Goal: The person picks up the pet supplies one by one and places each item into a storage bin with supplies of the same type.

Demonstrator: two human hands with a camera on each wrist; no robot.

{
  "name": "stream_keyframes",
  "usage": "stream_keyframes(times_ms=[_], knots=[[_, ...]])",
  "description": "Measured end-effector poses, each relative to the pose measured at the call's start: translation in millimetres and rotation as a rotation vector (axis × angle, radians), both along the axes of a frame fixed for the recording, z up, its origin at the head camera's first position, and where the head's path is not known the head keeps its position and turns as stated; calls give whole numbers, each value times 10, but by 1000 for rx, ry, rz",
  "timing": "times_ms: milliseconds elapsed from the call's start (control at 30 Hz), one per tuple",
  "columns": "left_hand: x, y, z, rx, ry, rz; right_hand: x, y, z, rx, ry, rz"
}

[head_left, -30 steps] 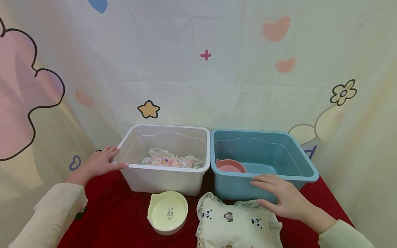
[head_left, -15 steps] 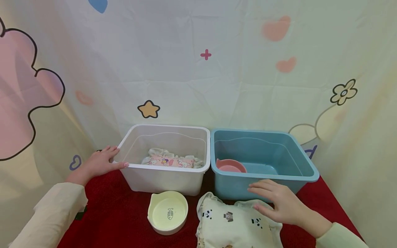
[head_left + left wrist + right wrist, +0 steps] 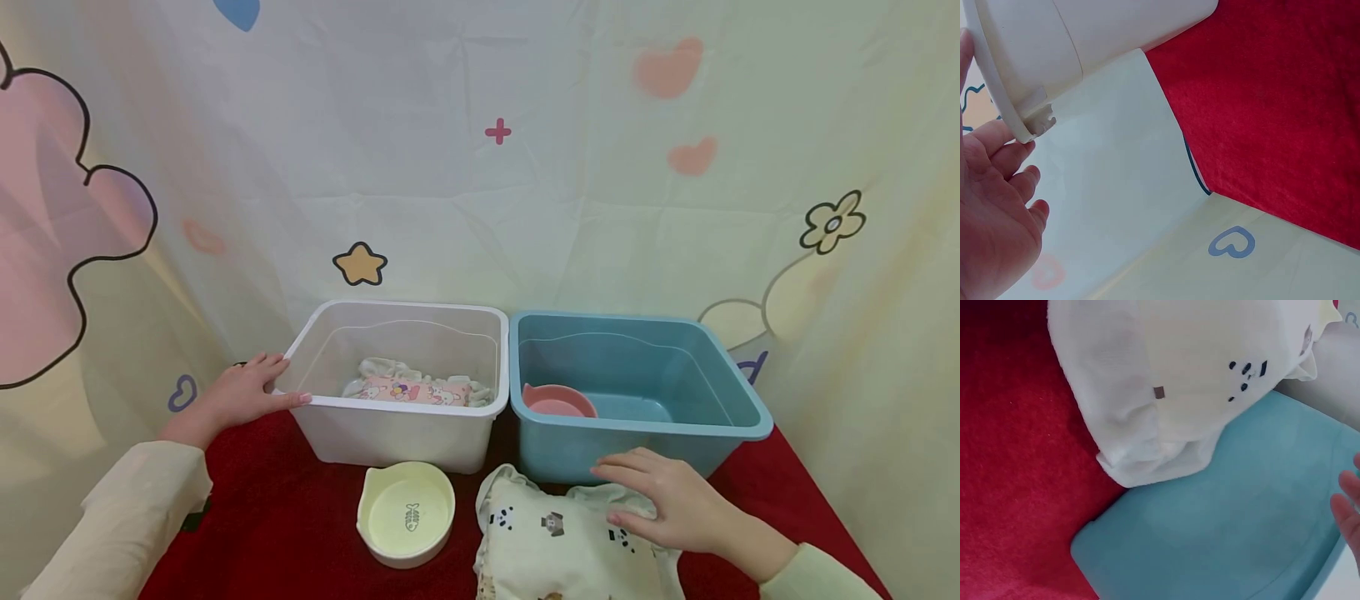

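Note:
At the left, my left hand (image 3: 243,390) rests on the front left corner of a white bin (image 3: 397,437), thumb along the front rim. From the left wrist view, loosely bent fingers (image 3: 1007,159) lie at the underside of the rim (image 3: 997,81). My right hand (image 3: 667,500), fingers extended and holding nothing, hovers over the top right corner of a cream frilled pillow (image 3: 562,558) printed with animals. Behind it stands a blue bin (image 3: 705,450); the right wrist view shows its wall (image 3: 1210,531) beside the pillow and only a few fingertips (image 3: 1349,484).
A pink frilled pillow (image 3: 420,392) lies inside the white bin, and a pink bowl (image 3: 558,402) inside the blue one. In front sits a pale yellow bowl (image 3: 390,529) with a fishbone print. All stand on red cloth (image 3: 277,517) before a printed curtain (image 3: 450,233).
My right hand has moved from the blue bin's front rim down toward me, over the pillow's corner. The left hand stays at the white bin.

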State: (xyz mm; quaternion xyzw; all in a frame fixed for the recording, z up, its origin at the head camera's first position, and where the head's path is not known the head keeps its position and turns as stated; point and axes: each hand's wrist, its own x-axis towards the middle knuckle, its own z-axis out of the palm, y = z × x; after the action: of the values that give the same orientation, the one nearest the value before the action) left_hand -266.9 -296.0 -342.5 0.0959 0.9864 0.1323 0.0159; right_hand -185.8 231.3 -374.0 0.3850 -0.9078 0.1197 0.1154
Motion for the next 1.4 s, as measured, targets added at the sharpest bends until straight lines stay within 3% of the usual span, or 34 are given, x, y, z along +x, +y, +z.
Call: stream_keyframes(times_ms=[167,467,767,1133,1400], knots=[[-1,-3,2,8,-15,11,-1,-4,-49,44,-125,-41],[-5,4,-4,-15,22,-1,-37,21,-118,84,-180,-52],[2,13,6,-13,23,-3,-77,24,-187,121,-360,-121],[14,3,15,-22,25,-12,-105,27,-259,124,-374,-112],[3,-1,10,-22,24,-11,-151,35,-318,110,-454,-154]])
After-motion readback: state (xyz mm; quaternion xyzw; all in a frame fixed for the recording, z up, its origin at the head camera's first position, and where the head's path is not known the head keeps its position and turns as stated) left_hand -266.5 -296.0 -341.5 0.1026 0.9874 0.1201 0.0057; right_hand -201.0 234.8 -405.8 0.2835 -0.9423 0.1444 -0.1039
